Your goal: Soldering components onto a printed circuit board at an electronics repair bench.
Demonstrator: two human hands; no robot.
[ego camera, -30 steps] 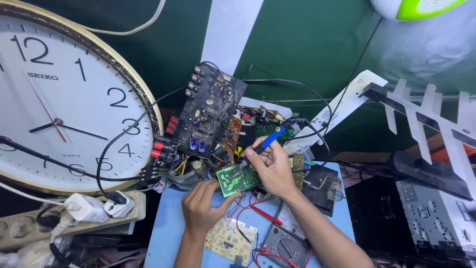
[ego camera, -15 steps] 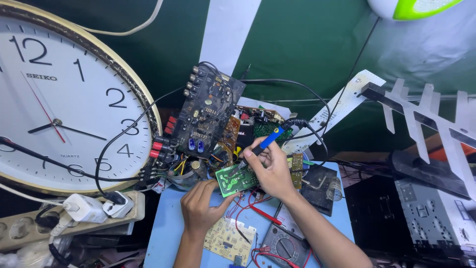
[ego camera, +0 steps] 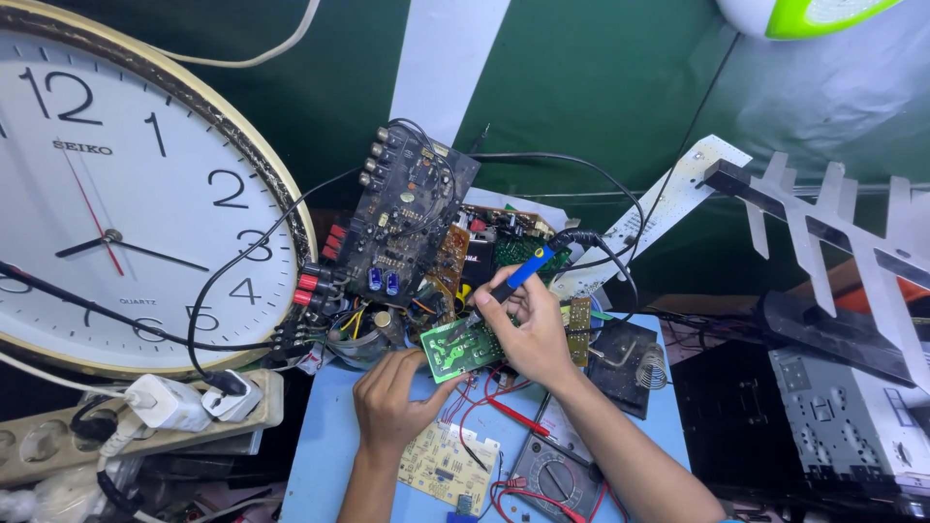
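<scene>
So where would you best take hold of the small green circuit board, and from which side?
Probably the green circuit board is best pinched by its bare lower-left edge, coming from below. The left hand already steadies it there. Its upper side abuts wires and the big dark board, and the right hand works the blue-handled soldering iron at its right end.

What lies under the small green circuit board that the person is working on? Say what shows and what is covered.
Under the green circuit board show red wires and the blue table. The left hand props its lower edge, and the right hand covers its right end, so anything beneath there is hidden.
</scene>
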